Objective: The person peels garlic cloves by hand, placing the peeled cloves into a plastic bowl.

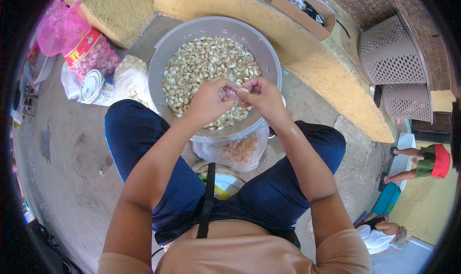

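Observation:
A large grey basin [161, 48] stands between my knees, holding many pale garlic cloves [211, 58]. Above the cloves, my two hands meet with fingertips nearly touching. My right hand [264, 97] pinches what looks like a garlic clove [245, 90] between thumb and forefinger. My left hand [213, 97] is closed in a pinch right beside it; whatever its fingertips hold is too small to make out. Under the basin's near rim lies a clear plastic bag [206, 151] with brownish papery peels [241, 149] on it.
A pink mesh sack [98, 58] with a red label stands at left, beside a tin can [96, 87] and a white plastic bag [132, 84]. A low yellow ledge [307, 77] curves behind the basin, bearing a cardboard box [307, 12]. Perforated grey baskets [394, 53] and two people are at right.

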A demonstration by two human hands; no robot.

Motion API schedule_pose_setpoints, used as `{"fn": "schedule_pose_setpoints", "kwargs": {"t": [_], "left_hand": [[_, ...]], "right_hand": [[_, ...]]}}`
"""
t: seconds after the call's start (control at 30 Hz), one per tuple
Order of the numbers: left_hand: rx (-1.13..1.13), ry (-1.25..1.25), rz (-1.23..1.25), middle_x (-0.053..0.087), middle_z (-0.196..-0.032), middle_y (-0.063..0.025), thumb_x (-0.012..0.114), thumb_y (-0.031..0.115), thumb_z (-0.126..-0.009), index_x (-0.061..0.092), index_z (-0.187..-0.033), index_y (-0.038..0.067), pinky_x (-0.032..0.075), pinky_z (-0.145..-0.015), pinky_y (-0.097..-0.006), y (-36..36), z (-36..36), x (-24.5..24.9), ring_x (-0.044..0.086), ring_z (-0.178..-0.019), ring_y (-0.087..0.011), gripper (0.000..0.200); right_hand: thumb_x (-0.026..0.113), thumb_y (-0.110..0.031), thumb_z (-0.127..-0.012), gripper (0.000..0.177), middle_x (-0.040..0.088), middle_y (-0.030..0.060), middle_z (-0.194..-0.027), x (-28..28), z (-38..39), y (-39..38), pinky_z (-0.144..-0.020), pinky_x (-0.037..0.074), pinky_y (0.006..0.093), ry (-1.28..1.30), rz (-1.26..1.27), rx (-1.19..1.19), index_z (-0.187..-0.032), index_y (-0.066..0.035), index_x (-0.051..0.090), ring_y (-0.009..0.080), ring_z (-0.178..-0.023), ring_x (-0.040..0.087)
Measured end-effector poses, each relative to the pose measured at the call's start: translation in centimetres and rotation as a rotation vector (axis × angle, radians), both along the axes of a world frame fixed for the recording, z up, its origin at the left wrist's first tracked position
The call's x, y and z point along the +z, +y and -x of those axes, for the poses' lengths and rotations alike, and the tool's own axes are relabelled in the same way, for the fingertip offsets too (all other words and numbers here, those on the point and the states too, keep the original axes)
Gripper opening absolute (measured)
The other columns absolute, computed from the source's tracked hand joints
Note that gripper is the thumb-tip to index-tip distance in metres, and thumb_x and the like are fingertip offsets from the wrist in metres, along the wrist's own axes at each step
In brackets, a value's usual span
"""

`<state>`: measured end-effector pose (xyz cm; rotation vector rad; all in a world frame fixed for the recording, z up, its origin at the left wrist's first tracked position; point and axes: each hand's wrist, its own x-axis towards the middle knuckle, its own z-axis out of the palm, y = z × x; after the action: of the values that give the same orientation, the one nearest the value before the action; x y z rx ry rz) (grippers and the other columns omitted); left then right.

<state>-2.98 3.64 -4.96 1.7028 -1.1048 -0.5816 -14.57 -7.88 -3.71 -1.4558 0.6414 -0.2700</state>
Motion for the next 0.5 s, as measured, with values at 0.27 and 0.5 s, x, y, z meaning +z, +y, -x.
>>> {"fn": "schedule_pose_setpoints", "kwargs": {"t": [0.27, 0.5], "left_hand": [[0.148, -0.026, -0.058, 0.054, -0.062, -0.0092, 0.065, 0.01, -0.063, 0.056, -0.07, 0.001, 0.042, -0.05, -0.0277, -0.1, 0.0, 0.7, 0.05, -0.052, -0.0161, 0.014], [0.167, -0.104, -0.058, 0.051, -0.06, -0.0087, 0.066, 0.011, -0.059, 0.053, -0.064, 0.002, 0.04, -0.049, -0.0295, 0.0, -0.2, 0.6, 0.05, -0.051, -0.0184, 0.016]], "right_hand": [[0.063, -0.004, -0.072, 0.024, 0.06, 0.0072, -0.074, -0.4, -0.1, 0.8, -0.056, 0.048, 0.0232, -0.131, 0.097, 0.033, -0.093, 0.004, 0.054, 0.0115, -0.067, 0.058], [0.054, -0.001, -0.077, 0.02, 0.059, 0.0093, -0.082, 0.9, 0.0, 2.4, -0.06, 0.047, 0.0231, 0.044, 0.521, 0.053, -0.096, 0.003, 0.054, 0.0115, -0.068, 0.058]]}}
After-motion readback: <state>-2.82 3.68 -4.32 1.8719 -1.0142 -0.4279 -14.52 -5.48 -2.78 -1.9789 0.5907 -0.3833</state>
